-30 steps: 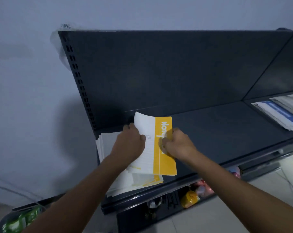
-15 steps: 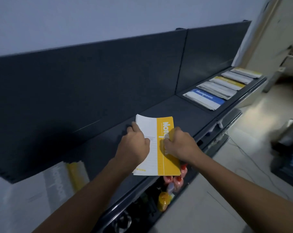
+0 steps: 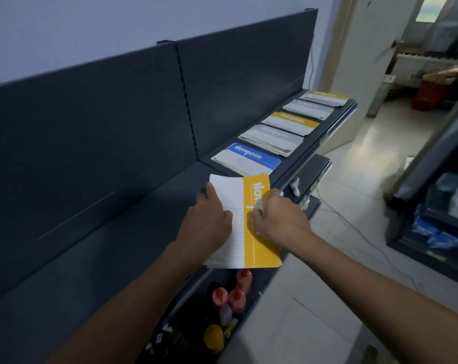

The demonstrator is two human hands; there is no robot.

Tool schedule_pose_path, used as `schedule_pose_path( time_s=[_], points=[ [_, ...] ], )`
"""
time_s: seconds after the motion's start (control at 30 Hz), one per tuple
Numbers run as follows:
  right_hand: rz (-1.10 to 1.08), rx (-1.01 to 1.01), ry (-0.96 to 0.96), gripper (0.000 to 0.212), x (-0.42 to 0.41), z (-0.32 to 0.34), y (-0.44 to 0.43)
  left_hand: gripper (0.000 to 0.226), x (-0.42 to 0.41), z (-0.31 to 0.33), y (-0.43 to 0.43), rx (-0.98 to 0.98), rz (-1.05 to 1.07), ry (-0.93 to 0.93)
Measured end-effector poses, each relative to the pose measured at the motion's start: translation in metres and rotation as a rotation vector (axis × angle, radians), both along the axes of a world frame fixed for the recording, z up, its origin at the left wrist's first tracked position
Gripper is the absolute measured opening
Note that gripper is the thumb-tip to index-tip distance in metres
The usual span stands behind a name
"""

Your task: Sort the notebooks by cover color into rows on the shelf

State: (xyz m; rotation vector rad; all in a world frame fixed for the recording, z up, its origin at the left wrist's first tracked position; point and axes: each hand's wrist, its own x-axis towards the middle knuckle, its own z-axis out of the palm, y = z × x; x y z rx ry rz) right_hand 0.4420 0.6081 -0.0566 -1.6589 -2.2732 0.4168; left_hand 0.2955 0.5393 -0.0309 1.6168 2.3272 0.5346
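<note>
I hold a small stack of yellow-and-white notebooks [image 3: 251, 232] over the front edge of the dark shelf [image 3: 117, 248]. My left hand [image 3: 206, 222] grips its white left side. My right hand [image 3: 277, 219] grips the yellow band on the right. Farther right along the shelf lie several piles in a line: a blue-banded notebook pile [image 3: 248, 158], a grey-white pile [image 3: 272, 139], a yellow-banded pile [image 3: 290, 122], another grey-white pile [image 3: 308, 109] and a yellow-banded pile [image 3: 325, 97] at the far end.
The shelf's tall dark back panel [image 3: 91, 127] runs behind. A lower shelf holds pink and yellow bottles [image 3: 233, 295]. A tiled floor [image 3: 340, 298], a cable, a dark rack [image 3: 437, 219] on the right and a doorway beyond.
My view has swung right along the shelf, away from the left pile. Both hands have carried the yellow notebooks rightward, closer to the blue pile.
</note>
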Motion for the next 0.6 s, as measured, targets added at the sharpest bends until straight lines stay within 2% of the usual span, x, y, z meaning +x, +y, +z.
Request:
schedule_pose_path(
  time_s=[0.27, 0.4, 0.6],
  points=[
    [-0.099, -0.049, 0.008, 0.029, 0.034, -0.009, 0.096, 0.064, 0.02, -0.014, 0.116, 0.019, -0.135, -0.007],
    [-0.196, -0.064, 0.001, 0.03, 0.047, -0.013, 0.143, 0.073, 0.03, -0.028, 0.175, 0.11, -0.212, 0.089],
    [-0.28, -0.093, 0.002, 0.029, 0.072, -0.011, 0.202, 0.068, 0.052, -0.031, 0.251, 0.11, -0.267, 0.09]
  ],
)
